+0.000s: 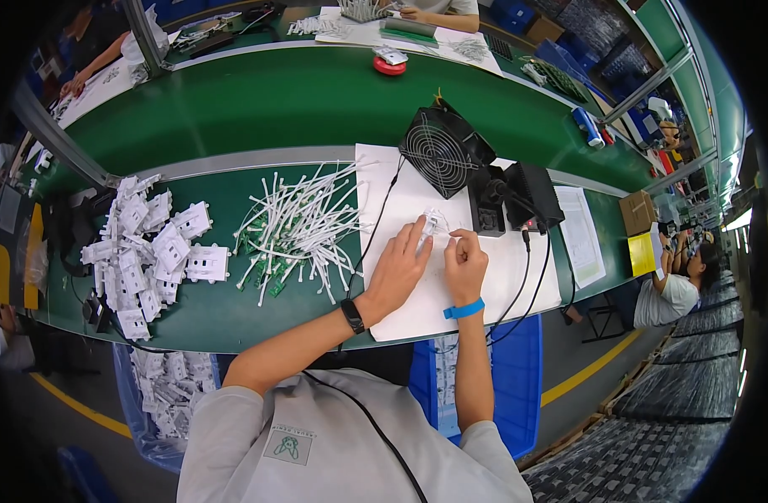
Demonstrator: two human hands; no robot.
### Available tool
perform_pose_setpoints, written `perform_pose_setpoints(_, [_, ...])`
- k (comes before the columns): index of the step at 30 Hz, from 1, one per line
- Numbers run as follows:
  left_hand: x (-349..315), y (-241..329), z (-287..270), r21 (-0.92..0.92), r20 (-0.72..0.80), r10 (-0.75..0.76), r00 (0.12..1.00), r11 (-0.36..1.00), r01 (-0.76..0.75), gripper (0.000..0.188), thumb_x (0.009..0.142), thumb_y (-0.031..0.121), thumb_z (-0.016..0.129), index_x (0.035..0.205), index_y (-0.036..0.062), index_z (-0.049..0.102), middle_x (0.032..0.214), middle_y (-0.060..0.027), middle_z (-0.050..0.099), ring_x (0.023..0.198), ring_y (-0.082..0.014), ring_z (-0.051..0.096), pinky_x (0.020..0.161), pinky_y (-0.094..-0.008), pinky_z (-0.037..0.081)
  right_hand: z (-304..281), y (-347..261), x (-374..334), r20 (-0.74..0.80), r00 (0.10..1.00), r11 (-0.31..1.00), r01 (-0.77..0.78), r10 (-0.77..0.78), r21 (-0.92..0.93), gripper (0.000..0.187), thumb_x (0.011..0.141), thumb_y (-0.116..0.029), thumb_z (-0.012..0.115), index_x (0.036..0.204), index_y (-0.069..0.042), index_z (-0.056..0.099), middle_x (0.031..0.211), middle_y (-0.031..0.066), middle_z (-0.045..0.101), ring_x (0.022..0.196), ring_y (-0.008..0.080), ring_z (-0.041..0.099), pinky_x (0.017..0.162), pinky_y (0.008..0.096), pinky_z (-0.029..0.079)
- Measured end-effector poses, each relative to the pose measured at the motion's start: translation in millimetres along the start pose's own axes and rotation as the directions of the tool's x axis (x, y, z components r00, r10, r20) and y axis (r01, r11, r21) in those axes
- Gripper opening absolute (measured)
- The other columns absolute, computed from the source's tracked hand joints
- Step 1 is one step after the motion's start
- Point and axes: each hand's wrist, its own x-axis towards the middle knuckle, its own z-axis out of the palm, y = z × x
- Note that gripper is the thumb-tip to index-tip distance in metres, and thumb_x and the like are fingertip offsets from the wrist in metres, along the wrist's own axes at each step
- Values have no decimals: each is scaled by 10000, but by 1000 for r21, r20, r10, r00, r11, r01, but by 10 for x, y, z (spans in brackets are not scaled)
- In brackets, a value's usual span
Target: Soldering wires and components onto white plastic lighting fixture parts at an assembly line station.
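Note:
My left hand point(398, 267), with a black band on its wrist, has its fingertips at a small white plastic part point(434, 220) on the white sheet and grips it. Thin white leads seem to run from that part toward my right hand point(465, 267), which wears a blue wrist strap. Its fingers are curled in a pinch just right of the part; whatever lies between them is too small to make out. Left of the sheet lies a loose heap of white cables with small green boards point(304, 226). Farther left, white plastic housings point(145, 251) are piled up.
Behind my hands stand a black fan point(441, 151) and black power boxes point(531, 197) with hanging cords. Printed papers point(581, 235) lie to the right. Blue bins point(518, 394) sit below the bench edge. A green conveyor point(317, 105) runs beyond; other people work nearby.

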Motion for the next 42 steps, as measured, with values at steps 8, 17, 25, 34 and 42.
perform_pose_setpoints(8, [0,-1,20,-6,-21,-3,1000,1000,3,469,833,30,634,1291,-65,592,1550,-293,402,1359,-378,464,1004,-372,468,32,-36,12,91,994,996,72,-66,-55,215,885,-70,695,1100,-64,710,539,76,505,450,219,511,499,342,419])
perform_pose_setpoints(17, [3,-5,14,-25,-19,-6,1000,1000,6,464,829,27,639,1280,-69,595,1546,-293,408,1365,-380,463,1002,-377,469,10,-50,11,48,999,996,12,-8,-84,235,889,-95,699,1123,-102,726,534,76,508,450,222,517,495,350,426])
perform_pose_setpoints(25, [5,12,33,-21,-38,6,999,1000,-7,468,829,36,638,1283,-71,599,1539,-294,418,1362,-379,466,1007,-369,469,74,16,1,51,991,983,130,-124,-133,205,888,-91,702,1090,-94,733,526,72,487,435,212,494,480,351,405])
perform_pose_setpoints(34, [5,15,34,-90,-54,-31,998,996,26,470,803,-15,633,1272,-44,617,1525,-282,429,1337,-409,466,1048,-438,465,26,-71,1,30,994,988,104,-101,-118,181,895,-91,699,1070,-92,743,526,78,526,437,213,533,476,339,414])
perform_pose_setpoints(42, [2,19,33,-84,-57,-23,998,996,18,468,801,-16,631,1269,-48,623,1526,-279,431,1336,-410,466,1053,-440,463,70,-29,5,-15,996,987,82,-85,-139,112,886,-91,708,997,-79,704,527,67,491,427,215,499,475,341,406])
